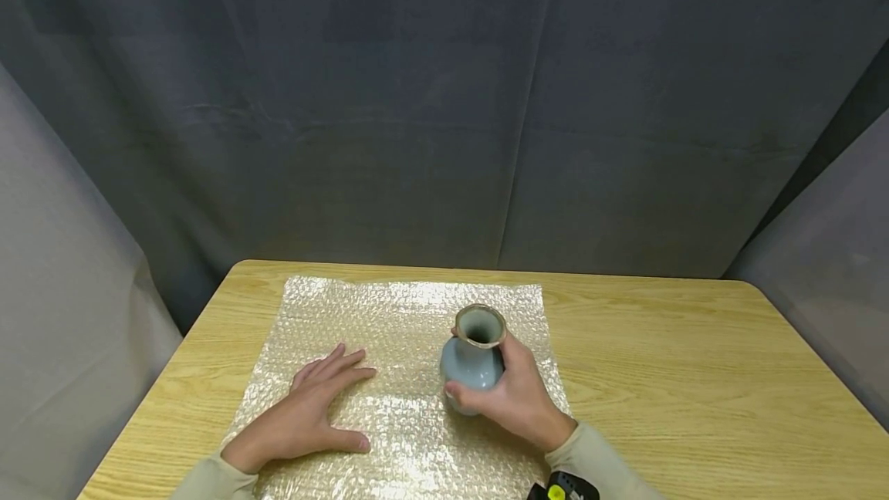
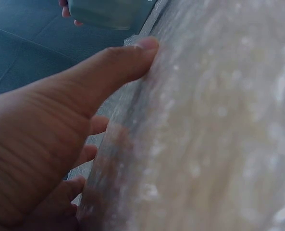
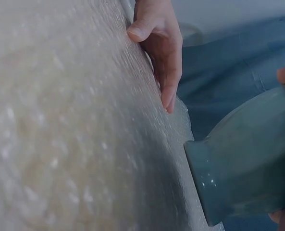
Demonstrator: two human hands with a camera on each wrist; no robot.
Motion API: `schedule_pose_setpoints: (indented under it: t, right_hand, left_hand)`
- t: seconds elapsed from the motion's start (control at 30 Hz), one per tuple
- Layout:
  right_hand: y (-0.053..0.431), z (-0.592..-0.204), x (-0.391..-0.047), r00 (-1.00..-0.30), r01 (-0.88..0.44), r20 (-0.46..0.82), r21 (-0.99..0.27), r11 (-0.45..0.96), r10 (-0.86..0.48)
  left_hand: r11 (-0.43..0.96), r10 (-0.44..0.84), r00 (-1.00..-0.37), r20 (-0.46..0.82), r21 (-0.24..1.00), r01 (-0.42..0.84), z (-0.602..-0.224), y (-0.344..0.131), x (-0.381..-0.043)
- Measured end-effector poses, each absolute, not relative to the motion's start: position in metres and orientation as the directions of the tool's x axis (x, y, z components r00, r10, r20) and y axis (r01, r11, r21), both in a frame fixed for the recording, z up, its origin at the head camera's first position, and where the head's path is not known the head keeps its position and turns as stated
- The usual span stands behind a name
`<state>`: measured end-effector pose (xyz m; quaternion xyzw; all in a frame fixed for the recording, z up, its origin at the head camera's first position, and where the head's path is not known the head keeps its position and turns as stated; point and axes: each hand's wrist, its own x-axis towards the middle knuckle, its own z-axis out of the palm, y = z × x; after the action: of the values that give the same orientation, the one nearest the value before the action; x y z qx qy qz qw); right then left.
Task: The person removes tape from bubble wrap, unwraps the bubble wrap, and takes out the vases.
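My right hand (image 1: 521, 398) grips a pale blue-green ceramic vase (image 1: 471, 365) around its rounded body, thumb on the near side and fingers behind. Upright or nearly so, the vase shows its brown-rimmed mouth in the head view. In the right wrist view the foot of the vase (image 3: 204, 185) is close to the bubble wrap (image 3: 60, 144); whether they touch I cannot tell. On the left part of the clear bubble wrap sheet (image 1: 410, 338) lies my left hand (image 1: 302, 415), palm down, fingers and thumb spread. The left wrist view shows its thumb (image 2: 118, 65) at the sheet's surface.
The sheet lies flat on a light wood table (image 1: 694, 376), whose bare surface extends to the right. A dark grey curtain (image 1: 417, 114) hangs behind it, with pale cloth panels (image 1: 62, 292) at both sides. A black device with a yellow button (image 1: 562, 488) sits at the right wrist.
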<state>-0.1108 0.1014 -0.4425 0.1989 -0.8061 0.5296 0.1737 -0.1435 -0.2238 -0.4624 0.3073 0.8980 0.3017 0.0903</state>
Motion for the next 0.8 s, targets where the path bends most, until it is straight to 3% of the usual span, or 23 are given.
schedule_pose_setpoints:
  t: [0.8]
  right_hand:
    - [0.1109,-0.4404,-0.1196,-0.847,-0.511,0.525,-0.761,0.401,-0.084]
  left_hand:
    - [0.619,0.613,-0.789,0.034,0.6,0.507,-0.4656,-0.2249,-0.1444]
